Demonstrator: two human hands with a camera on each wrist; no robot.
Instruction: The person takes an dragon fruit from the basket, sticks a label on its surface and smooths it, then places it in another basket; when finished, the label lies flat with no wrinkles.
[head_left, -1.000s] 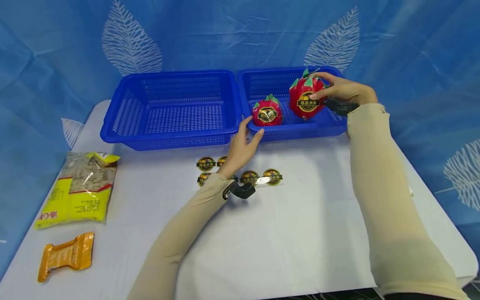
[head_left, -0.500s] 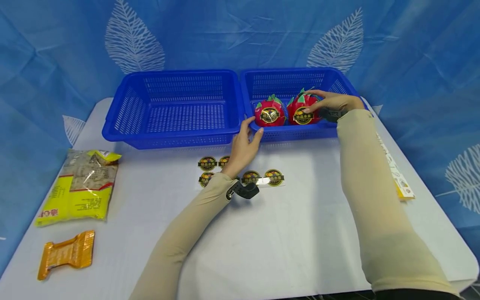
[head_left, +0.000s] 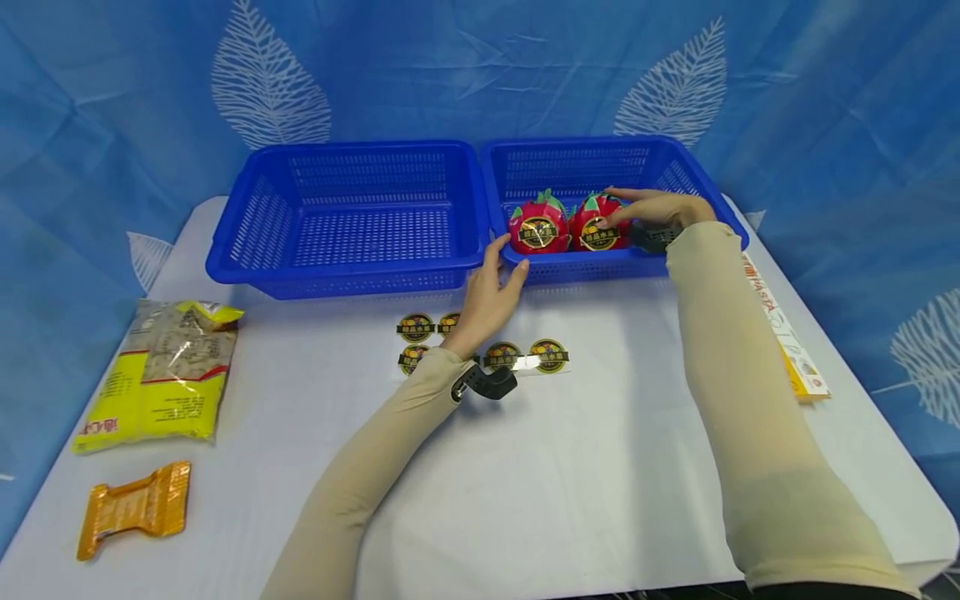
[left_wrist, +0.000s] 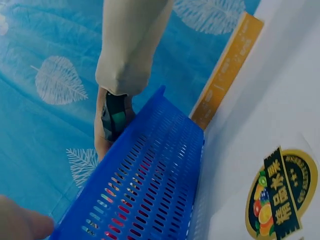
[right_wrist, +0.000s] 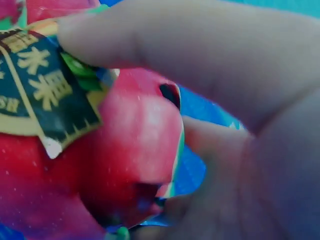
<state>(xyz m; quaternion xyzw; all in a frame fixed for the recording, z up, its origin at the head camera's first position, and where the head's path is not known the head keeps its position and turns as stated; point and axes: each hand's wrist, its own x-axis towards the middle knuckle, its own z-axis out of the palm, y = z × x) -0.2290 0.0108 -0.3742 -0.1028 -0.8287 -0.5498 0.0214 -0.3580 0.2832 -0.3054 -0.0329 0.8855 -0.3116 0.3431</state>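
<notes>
In the head view my right hand [head_left: 656, 208] reaches into the right blue basket [head_left: 607, 267] and grips a red dragon fruit [head_left: 592, 235] with green leaf tips. The right wrist view shows my thumb [right_wrist: 105, 42] lying over the edge of that fruit's black and gold label [right_wrist: 47, 85], with fingers behind the fruit. Close at its left sits a second dragon fruit [head_left: 540, 229], labelled alike. My left hand [head_left: 487, 304] holds the front left corner of the basket, thumb on the outside. Through the slotted basket wall [left_wrist: 145, 180] red patches show in the left wrist view.
Another blue basket [head_left: 360, 275] stands directly to the left. Under my left wrist lies a sheet of round labels [head_left: 547, 354]. A yellow snack bag [head_left: 161, 375] and an orange packet [head_left: 135, 510] lie at the left, a pasta box [head_left: 795, 358] at the right.
My right hand has lowered the dragon fruit into the right basket and shifted it left, up against the other one. My left hand stays at the basket corner.
</notes>
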